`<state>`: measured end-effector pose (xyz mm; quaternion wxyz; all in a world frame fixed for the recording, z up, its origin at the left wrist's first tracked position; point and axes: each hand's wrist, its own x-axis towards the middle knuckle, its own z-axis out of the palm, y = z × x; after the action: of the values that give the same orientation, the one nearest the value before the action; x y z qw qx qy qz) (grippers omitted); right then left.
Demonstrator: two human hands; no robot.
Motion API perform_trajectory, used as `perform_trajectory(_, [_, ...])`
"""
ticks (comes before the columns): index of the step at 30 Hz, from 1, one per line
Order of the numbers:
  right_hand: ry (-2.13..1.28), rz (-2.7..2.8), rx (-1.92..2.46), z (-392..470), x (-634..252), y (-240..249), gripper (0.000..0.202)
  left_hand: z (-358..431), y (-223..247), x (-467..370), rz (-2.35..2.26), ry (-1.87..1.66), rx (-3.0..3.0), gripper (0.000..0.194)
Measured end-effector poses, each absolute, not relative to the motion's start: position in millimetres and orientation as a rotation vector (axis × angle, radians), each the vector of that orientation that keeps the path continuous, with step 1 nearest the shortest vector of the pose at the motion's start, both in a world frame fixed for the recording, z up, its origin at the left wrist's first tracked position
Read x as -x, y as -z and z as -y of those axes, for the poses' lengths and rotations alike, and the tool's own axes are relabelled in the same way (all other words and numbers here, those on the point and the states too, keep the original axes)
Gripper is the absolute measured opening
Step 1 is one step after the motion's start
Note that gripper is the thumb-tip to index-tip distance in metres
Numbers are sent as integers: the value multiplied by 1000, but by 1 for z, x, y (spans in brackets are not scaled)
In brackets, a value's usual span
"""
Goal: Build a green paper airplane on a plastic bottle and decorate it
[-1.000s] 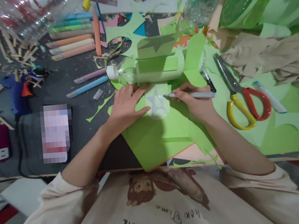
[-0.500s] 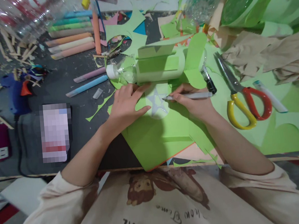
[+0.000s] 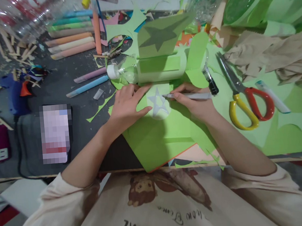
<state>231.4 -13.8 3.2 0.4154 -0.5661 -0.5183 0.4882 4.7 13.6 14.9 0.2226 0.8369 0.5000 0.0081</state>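
My left hand [image 3: 131,106] lies flat with thumb and fingers apart, pressing on the light green paper around a pale star [image 3: 155,99]. A grey-white pen [image 3: 195,96] is pinched in my right hand [image 3: 189,99], its tip at the star's right side. Under both lies a bright green sheet [image 3: 147,137]. Just beyond my hands, a clear bottle with a white cap [image 3: 113,71] lies on its side, wrapped in light green paper [image 3: 161,75]. Above the bottle a darker green flap [image 3: 160,35] with a star-shaped shadow stands raised.
Red and yellow scissors [image 3: 243,91] lie at the right near crumpled brown paper [image 3: 269,55]. A phone [image 3: 55,134] and a blue glue gun [image 3: 15,94] are at the left. Markers [image 3: 70,39], paper scraps, sticks and plastic bottles [image 3: 23,15] fill the back.
The green flap above the bottle has swung up and shows more of its face. The pen tip has shifted slightly up and left. My left hand stays in place.
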Motion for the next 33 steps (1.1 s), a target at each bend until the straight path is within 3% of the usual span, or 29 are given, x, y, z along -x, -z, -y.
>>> perform_trajectory(8, [-1067,1288,1549,11,-233,-5,17,-13,-18,-6,-1407,28,-2299,62])
perform_trajectory(33, [-1224,1304,1413,14,-232,-3,11,-13,-18,-7,-1401,22,-2299,61])
